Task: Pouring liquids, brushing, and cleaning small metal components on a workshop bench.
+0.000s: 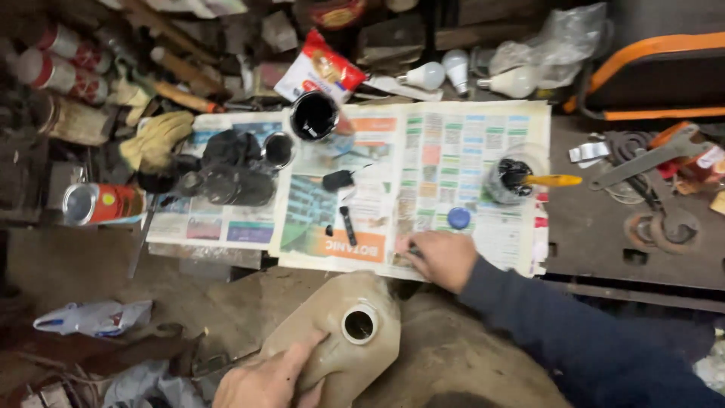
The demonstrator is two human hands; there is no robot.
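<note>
Two hands, two separate things: your left hand (273,375) lies flat on the beige plastic tank (340,336), fingers spread and pressing rather than gripping, with the tank's open round neck (359,323) just beyond your fingertips, up and to the right. Your right hand (442,257) is curled on the newspaper (453,162), pinching something small and dark; what it is you cannot tell. A blue cap (458,217) sits just past its knuckles, a black marker-like piece (347,225) off to its left
</note>
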